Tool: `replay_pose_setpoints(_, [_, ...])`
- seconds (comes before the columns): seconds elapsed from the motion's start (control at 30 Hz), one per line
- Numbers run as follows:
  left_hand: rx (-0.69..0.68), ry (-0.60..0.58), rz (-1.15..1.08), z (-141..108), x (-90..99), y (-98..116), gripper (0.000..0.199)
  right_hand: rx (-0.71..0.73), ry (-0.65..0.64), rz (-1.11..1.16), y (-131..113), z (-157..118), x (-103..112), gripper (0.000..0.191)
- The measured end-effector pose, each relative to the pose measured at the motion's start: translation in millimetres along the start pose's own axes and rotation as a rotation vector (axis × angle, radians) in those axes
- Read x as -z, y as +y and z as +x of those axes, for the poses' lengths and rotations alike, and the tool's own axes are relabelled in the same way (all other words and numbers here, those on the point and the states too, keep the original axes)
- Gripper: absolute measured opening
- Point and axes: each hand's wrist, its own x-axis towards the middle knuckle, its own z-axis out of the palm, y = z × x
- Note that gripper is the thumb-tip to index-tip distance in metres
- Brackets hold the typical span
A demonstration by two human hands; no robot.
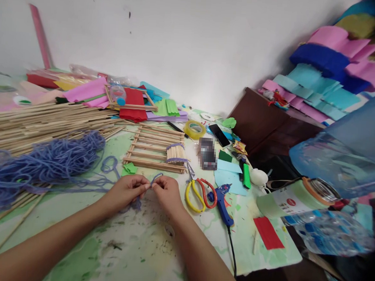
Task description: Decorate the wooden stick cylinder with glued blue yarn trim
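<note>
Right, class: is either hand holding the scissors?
No, the scissors lie on the table, while the left hand and right hand pinch the yarn.

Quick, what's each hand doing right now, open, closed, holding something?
Left hand: closed, fingertips pinching a blue yarn strand.
Right hand: closed, pinching blue yarn strand too.

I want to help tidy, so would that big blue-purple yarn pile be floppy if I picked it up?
The yarn pile would probably droop, as its thin strands lie in loose loops. It may snag the wooden sticks, since it lies across them. Lifting it might tug the strands trailing toward the left hand.
</note>
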Motion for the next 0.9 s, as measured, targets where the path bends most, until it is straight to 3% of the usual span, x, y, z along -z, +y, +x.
replay_pose_setpoints(0.27, [-0.11,-0.002,0.196,1,3.2,-3,0.028,0.019,-0.026,-0.265,-8,-4,3,0.016])
replay_pose_setpoints(0.73, [-0.12,-0.039,0.268,2,3.4,-5,0.03,0.094,-0.083,-0.429,-9,-4,7,0.018])
replay_pose_setpoints(0.9, [-0.185,-0.017,0.378,1,4.4,-4,0.028,0.162,-0.1,-0.528,-13,-7,10,0.019])
